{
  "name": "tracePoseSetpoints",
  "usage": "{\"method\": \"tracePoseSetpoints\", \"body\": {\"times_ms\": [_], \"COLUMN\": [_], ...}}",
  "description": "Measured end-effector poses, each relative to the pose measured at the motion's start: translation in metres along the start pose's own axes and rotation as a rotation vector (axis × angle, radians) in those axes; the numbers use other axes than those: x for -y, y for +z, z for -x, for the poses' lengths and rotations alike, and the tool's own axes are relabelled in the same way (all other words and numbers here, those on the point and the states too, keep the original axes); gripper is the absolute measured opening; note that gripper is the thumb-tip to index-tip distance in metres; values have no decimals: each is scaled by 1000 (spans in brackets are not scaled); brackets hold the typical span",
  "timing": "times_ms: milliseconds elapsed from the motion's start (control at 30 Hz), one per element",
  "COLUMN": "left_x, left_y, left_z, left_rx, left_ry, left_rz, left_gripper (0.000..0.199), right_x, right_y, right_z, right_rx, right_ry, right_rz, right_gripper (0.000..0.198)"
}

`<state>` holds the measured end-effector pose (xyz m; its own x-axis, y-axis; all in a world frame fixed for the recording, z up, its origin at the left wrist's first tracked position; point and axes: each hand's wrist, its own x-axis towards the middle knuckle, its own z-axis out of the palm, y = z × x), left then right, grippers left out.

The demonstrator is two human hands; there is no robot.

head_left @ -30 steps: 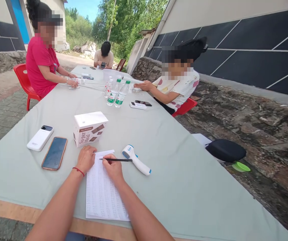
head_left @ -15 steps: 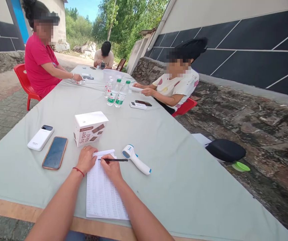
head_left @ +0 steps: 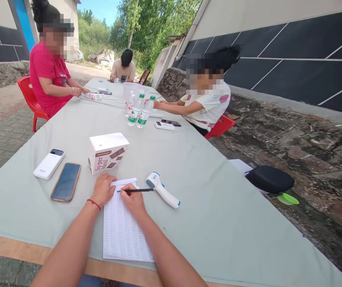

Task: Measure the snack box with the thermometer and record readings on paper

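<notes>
Outdoor tabletop (head_left: 224, 215), with a pen (head_left: 142, 190) poised over closely written paper (head_left: 124, 235)

Right grip (head_left: 132, 199): closed around the black pen, its fingers near the writing end and the shaft pointing out to the right. The pen's tip is at the upper part of the paper; whether it touches cannot be told. Left grip (head_left: 103, 189): palm down at the paper's upper left edge, fingers bent; I cannot tell whether they pinch the sheet. A red cord (head_left: 94, 204) circles that wrist. The paper lies flat near the close edge, covered in rows too small to read.

Just beyond the left grip stands a white and brown box (head_left: 108, 154) marked "Super Meal". To its left lie a phone (head_left: 66, 182) and a white device with a dark display (head_left: 48, 165). Right of the pen rests a white and blue handheld thermometer (head_left: 164, 191).

Farther off, two green-capped bottles (head_left: 137, 112) stand upright before a translucent tub (head_left: 129, 88). A person in pink (head_left: 47, 75) sits at left, a person in a spotted shirt (head_left: 209, 107) at right, and a third person (head_left: 123, 65) bows at the far end.
</notes>
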<state>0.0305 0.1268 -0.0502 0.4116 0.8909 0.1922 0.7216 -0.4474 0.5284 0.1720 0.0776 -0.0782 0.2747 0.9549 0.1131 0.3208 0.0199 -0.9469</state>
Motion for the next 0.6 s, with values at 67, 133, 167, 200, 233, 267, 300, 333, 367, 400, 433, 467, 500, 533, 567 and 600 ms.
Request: {"method": "tracePoseSetpoints", "body": {"times_ms": [67, 133, 167, 200, 233, 267, 300, 333, 367, 400, 433, 467, 500, 533, 567, 600], "left_x": [-1, -1, 0, 0, 0, 1, 1, 1, 1, 1, 1, 1, 1, 1, 1, 1], "left_y": [0, 0, 0, 0, 0, 0, 0, 0, 0, 0, -1, -1, -1, -1, -1, -1], "left_z": [0, 0, 0, 0, 0, 0, 0, 1, 1, 1, 1, 1, 1, 1, 1, 0], "left_rx": [-2, -11, -16, -21, -24, -25, -26, -27, -28, -28, -27, -24, -21, -17, -14, -11], "left_ry": [-7, -7, -4, -2, 1, 4, 5, 5, 6, 5, 4, 2, 0, -2, -3, -3], "left_rz": [4, 13, 19, 24, 28, 30, 32, 33, 33, 32, 29, 24, 19, 14, 11, 10], "left_gripper": [28, 27, 27, 27, 27, 27, 27, 27, 27, 27, 27, 27, 27, 27, 27, 28], "right_x": [0, -1, -2, -2, -3, -3, -3, -3, -3, -2, -1, 0, 2, 3, 3, 4], "right_y": [0, 1, 1, 1, 2, 2, 2, 2, 2, 1, 0, -1, -2, -3, -4, -4], "right_z": [0, -1, -1, -2, -2, -2, -2, -2, -2, -2, -1, -1, -1, -1, -1, -1], "right_rx": [-10, -18, -17, -15, -14, -17, -23, -30, -33, -27, -12, 9, 31, 47, 49, 35], "right_ry": [9, 11, 9, 5, 2, 2, 1, -2, -6, -9, -11, -10, -7, -1, 5, 11], "right_rz": [-17, -15, -8, -1, 6, 10, 12, 11, 7, 1, -5, -9, -12, -15, -22, -34], "right_gripper": [16, 17, 16, 16, 15, 15, 15, 14, 14, 13, 12, 11, 10, 10, 10, 11]}}
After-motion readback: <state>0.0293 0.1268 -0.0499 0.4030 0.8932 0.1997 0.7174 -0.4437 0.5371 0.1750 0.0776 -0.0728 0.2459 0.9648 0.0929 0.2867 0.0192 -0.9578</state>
